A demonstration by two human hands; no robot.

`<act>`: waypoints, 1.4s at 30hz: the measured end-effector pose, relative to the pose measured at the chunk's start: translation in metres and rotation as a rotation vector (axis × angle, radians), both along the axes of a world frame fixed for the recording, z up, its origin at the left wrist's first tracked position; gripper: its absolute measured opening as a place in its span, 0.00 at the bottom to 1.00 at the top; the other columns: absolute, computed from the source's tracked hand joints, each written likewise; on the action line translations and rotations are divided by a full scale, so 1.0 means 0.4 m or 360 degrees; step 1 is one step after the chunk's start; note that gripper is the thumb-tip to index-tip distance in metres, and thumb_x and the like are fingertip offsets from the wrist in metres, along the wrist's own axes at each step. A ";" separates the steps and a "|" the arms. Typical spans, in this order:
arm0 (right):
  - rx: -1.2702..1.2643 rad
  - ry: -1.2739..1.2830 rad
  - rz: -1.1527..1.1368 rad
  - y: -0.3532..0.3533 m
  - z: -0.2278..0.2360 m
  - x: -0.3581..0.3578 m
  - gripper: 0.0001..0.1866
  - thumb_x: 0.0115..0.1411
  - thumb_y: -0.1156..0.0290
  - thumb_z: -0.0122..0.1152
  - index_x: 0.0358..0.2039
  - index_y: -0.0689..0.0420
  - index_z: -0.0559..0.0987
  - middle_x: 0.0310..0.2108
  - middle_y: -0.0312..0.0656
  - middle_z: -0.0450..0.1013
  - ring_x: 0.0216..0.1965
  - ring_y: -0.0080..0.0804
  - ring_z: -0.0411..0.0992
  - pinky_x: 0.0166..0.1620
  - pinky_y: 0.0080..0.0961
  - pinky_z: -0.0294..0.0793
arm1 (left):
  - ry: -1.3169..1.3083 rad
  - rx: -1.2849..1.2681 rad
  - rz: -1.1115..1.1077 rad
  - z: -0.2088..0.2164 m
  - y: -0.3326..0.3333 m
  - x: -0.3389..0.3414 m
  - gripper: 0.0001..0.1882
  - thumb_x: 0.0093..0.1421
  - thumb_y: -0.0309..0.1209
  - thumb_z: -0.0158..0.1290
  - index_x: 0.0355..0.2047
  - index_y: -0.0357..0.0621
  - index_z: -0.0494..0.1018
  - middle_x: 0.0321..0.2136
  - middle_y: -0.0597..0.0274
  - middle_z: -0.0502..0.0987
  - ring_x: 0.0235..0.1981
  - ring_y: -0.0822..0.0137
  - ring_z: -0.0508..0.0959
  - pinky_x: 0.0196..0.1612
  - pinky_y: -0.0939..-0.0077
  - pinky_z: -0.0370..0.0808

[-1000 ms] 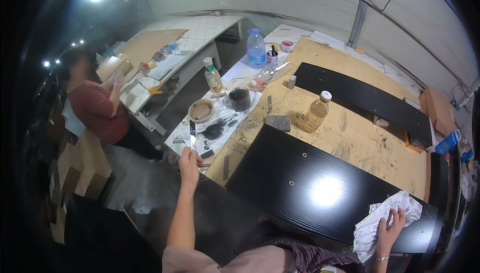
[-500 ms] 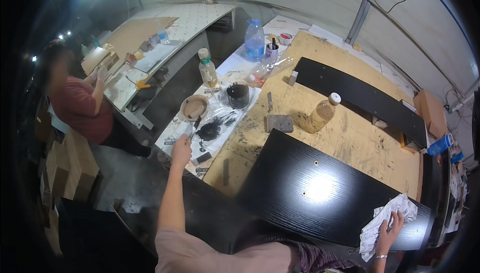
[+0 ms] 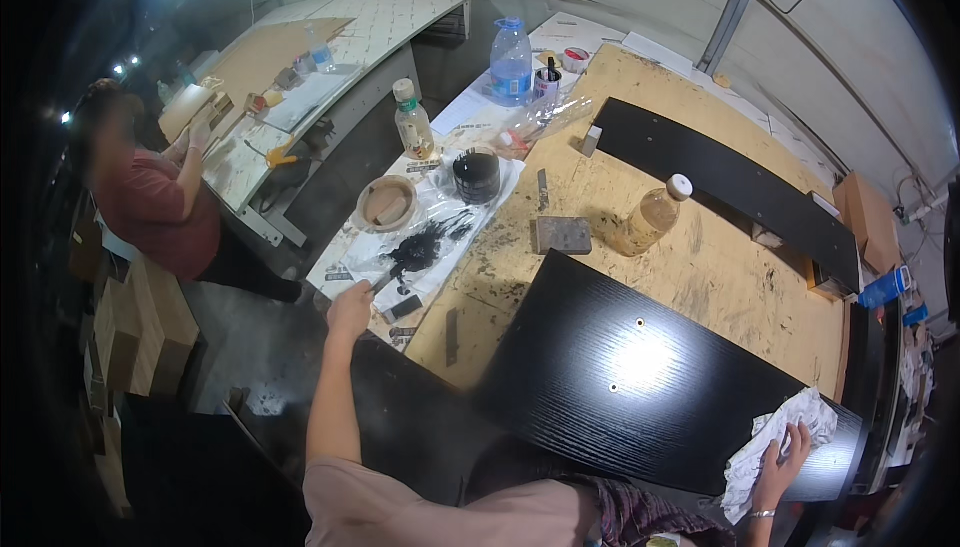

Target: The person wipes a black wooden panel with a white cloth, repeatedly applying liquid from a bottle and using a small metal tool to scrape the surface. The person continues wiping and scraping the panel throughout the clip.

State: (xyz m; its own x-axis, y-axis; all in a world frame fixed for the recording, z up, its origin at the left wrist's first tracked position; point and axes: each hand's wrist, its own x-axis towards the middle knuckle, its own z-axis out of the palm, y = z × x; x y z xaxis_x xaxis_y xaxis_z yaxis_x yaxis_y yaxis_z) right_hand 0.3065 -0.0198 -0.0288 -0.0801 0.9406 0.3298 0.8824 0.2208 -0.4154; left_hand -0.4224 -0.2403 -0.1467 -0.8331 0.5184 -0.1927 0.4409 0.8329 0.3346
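In the head view, the black panel (image 3: 575, 347) lies nearest the person, on the yellowish worktop (image 3: 700, 282), its visible face dark from end to end and marked by metal-ringed holes (image 3: 640, 323). Judging by that, its colour looks complete, though glare hides the middle and small flaws cannot be made out. The left hand (image 3: 350, 309) is well apart from the panel, fingers closed around a thin tool (image 3: 384, 280) whose far end merges with the black smear (image 3: 418, 250) on the white sheet (image 3: 452, 253); whether the tip touches the smear cannot be told. Beyond the smear stand a dark cup (image 3: 478, 193) with black stuff in it and a round tub (image 3: 408, 221) with tan contents, so material seems to be at hand. The right hand (image 3: 785, 457) rests with bent fingers on crumpled paper (image 3: 745, 462) over the panel's right end; whether it pinches the paper or only presses it is unclear, and the face beneath is hidden. A second black panel (image 3: 730, 172) lies farther back, also dark along its visible face. How much work remains on either one cannot be judged from here.
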 end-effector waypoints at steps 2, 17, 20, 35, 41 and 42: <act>0.0017 -0.0004 0.0011 0.001 -0.002 0.002 0.22 0.56 0.80 0.56 0.53 0.63 0.76 0.64 0.51 0.63 0.67 0.49 0.60 0.68 0.39 0.57 | 0.0014 0.0010 -0.0042 -0.010 0.004 -0.006 0.11 0.67 0.40 0.48 0.41 0.52 0.76 0.39 0.47 0.81 0.45 0.41 0.80 0.44 0.47 0.74; 0.0031 0.0028 0.0021 -0.002 0.001 -0.007 0.21 0.56 0.80 0.57 0.52 0.62 0.77 0.64 0.50 0.64 0.67 0.48 0.61 0.69 0.41 0.55 | 0.0032 -0.0110 -0.0045 -0.038 0.011 -0.025 0.11 0.66 0.42 0.52 0.41 0.51 0.76 0.38 0.49 0.82 0.45 0.43 0.81 0.44 0.48 0.75; 0.0028 0.0042 0.0001 -0.002 0.000 -0.010 0.21 0.56 0.80 0.57 0.52 0.62 0.76 0.64 0.50 0.65 0.67 0.48 0.61 0.69 0.41 0.55 | 0.0065 -0.0106 -0.0017 -0.034 0.010 -0.020 0.12 0.64 0.43 0.56 0.38 0.49 0.78 0.37 0.49 0.83 0.44 0.45 0.82 0.44 0.49 0.76; -0.0179 0.0953 0.0041 0.064 -0.023 0.112 0.19 0.51 0.88 0.40 0.43 0.69 0.73 0.41 0.42 0.72 0.45 0.28 0.69 0.54 0.24 0.68 | -0.0019 0.0847 -0.0036 0.273 0.073 0.169 0.11 0.63 0.35 0.59 0.36 0.38 0.78 0.22 0.56 0.79 0.24 0.64 0.78 0.29 0.66 0.72; 0.0117 0.0341 0.0397 0.032 0.105 -0.005 0.09 0.51 0.83 0.52 0.35 0.65 0.74 0.57 0.54 0.69 0.58 0.49 0.68 0.62 0.37 0.64 | -0.0559 0.1372 -0.0673 0.485 0.243 0.471 0.06 0.65 0.26 0.57 0.36 0.34 0.77 0.19 0.67 0.75 0.19 0.77 0.73 0.25 0.80 0.69; -0.0005 0.0223 0.0440 0.020 0.101 -0.026 0.08 0.50 0.81 0.56 0.32 0.64 0.74 0.61 0.56 0.66 0.61 0.54 0.66 0.64 0.41 0.63 | -0.0604 0.1284 -0.0819 0.516 0.272 0.540 0.05 0.65 0.25 0.56 0.36 0.34 0.77 0.20 0.67 0.75 0.20 0.77 0.74 0.25 0.80 0.70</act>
